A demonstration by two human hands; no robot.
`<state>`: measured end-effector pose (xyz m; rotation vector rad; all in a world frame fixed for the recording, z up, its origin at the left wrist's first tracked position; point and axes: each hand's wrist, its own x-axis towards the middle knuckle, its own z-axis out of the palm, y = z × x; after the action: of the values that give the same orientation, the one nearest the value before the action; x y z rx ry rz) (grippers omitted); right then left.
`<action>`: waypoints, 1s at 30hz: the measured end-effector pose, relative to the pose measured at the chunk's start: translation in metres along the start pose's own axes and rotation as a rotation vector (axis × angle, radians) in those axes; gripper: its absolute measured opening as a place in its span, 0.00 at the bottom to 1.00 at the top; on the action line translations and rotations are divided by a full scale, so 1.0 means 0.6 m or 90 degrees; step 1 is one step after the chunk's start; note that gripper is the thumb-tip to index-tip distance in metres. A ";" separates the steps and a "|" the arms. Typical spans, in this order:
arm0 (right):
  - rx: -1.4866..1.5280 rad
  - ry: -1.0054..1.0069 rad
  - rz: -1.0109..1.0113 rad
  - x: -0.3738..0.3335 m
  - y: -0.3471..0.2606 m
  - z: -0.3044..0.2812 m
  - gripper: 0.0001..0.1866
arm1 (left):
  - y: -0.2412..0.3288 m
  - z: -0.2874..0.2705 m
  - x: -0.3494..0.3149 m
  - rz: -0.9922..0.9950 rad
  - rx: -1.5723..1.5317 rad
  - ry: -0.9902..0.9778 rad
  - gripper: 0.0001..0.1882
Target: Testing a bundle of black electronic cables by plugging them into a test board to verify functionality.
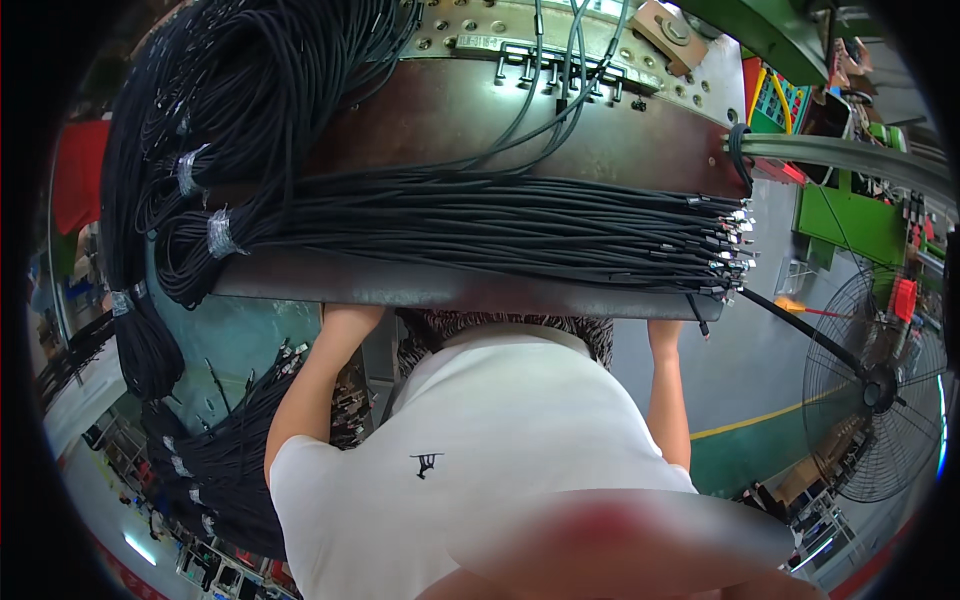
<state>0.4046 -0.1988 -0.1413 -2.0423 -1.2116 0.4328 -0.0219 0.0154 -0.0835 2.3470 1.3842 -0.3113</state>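
Both of my forearms reach to the front edge of a dark worktable point(450, 287) and pass under it. Only the wrist end of my left hand point(352, 315) shows, below the left part of the edge; its fingers are hidden. At the right part of the edge, my right hand point(665, 327) is likewise covered, fingers out of sight. On the table just beyond lies a long bundle of black cables point(480, 222), its metal-tipped ends gathered at the right. Silvery ties point(222, 233) bind the looped left end.
A big heap of coiled black cables point(250, 90) fills the table's far left. Several cables run to a metal fixture point(575, 72) at the back. More cable bundles point(240, 440) hang or lie low at the left. A black fan point(876, 388) stands at the right.
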 end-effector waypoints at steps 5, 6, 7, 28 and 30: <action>0.005 0.041 -0.030 0.004 -0.002 0.005 0.07 | 0.010 -0.017 0.001 0.049 0.027 0.020 0.12; -0.013 0.032 -0.040 0.004 0.003 0.006 0.07 | 0.001 -0.006 0.000 0.054 0.033 0.034 0.11; -0.031 0.024 -0.050 0.004 0.006 0.005 0.07 | -0.003 -0.001 0.001 0.060 0.040 0.048 0.11; -0.362 -0.081 -0.695 0.450 -0.310 0.028 0.29 | 0.353 -0.153 0.151 0.521 -0.189 0.319 0.32; -0.339 -0.129 -0.688 0.460 -0.319 0.027 0.28 | 0.335 -0.153 0.146 0.369 -0.086 0.280 0.36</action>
<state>0.4147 0.1040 0.0040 -1.3999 -2.4952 -0.2474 0.1954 0.0381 0.0102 2.6576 0.7781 0.4706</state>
